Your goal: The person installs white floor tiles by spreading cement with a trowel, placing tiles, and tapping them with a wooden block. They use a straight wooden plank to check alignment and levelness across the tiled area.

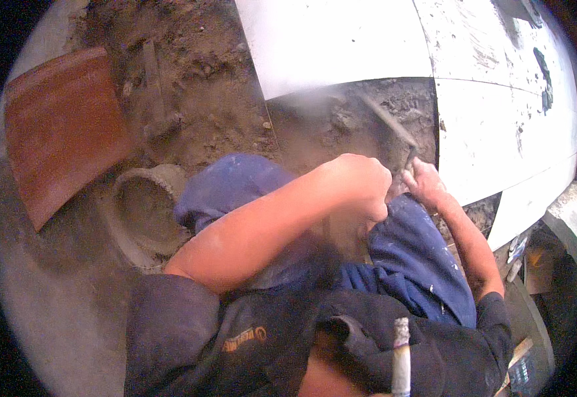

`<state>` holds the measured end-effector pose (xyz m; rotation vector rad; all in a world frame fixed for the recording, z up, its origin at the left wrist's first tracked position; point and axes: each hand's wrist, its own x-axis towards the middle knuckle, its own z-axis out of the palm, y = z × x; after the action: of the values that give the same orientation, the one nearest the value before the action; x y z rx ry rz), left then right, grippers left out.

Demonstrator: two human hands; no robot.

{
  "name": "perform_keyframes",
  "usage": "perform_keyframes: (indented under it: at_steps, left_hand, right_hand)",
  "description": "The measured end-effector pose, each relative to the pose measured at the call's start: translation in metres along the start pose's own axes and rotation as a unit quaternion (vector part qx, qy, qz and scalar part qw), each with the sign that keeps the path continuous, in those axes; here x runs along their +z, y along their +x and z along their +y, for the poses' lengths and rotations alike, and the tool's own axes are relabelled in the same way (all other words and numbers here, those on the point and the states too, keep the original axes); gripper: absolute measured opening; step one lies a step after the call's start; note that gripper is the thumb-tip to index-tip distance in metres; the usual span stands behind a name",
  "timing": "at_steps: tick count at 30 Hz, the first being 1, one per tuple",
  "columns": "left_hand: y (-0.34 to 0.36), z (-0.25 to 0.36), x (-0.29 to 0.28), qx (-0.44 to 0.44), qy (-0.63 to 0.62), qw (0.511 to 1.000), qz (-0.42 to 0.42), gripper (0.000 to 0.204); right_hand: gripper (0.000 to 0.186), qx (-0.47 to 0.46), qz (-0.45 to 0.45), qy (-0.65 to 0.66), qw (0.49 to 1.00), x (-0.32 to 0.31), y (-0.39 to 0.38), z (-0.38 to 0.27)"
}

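My right hand [424,183] is closed round the handle of a trowel [389,122]. The trowel's long blade looks narrow, as if seen edge-on, and is blurred; it reaches over the grey mortar bed [341,122] beside the white tiles. My left hand [362,184] is curled into a fist in front of my right knee, left of the right hand. Its fingers face away, so whatever they may hold is hidden. Large glossy white tiles [341,43] border the mortar bed at the far side and right, some smeared with dark dirt.
A dusty bucket [120,228] stands left of my knee. Beyond it a curved reddish-brown sheet [63,126] lies beside loose brown soil [202,79] with a wooden strip [153,83]. A lit cigarette [401,360] shows at the lower edge. Assorted items [533,261] lie at the right.
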<state>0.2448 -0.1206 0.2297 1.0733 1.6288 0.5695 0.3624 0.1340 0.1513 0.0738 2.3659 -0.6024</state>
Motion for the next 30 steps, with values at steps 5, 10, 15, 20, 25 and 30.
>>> perform_keyframes:
  at_steps: [5, 10, 15, 20, 25, 30]
  left_hand:
    - [0.000, 0.004, 0.001, 0.012, -0.009, 1.000, 0.010, 0.044]
    - [-0.004, 0.005, 0.003, 0.002, -0.004, 1.000, 0.014, 0.041]
    - [-0.002, 0.013, -0.001, 0.017, -0.021, 0.999, 0.018, 0.040]
    - [-0.006, 0.017, -0.005, -0.003, -0.021, 1.000, -0.002, 0.040]
    - [-0.007, 0.016, -0.003, -0.015, 0.003, 1.000, -0.011, 0.040]
    - [-0.006, 0.012, -0.001, -0.034, -0.016, 0.999, -0.016, 0.044]
  right_hand:
    - [0.042, 0.140, 0.014, 0.038, 0.989, -0.006, -0.016, -0.006]
    - [0.046, 0.129, 0.090, 0.134, 0.978, 0.016, -0.003, -0.010]
    - [0.044, 0.001, -0.018, -0.066, 0.998, 0.069, 0.000, -0.015]
    - [0.035, -0.026, -0.001, -0.052, 0.998, 0.019, -0.002, -0.013]
    - [0.034, -0.084, -0.007, -0.123, 0.989, -0.020, 0.056, -0.034]
    - [0.030, -0.163, -0.070, -0.102, 0.979, -0.002, 0.059, -0.052]
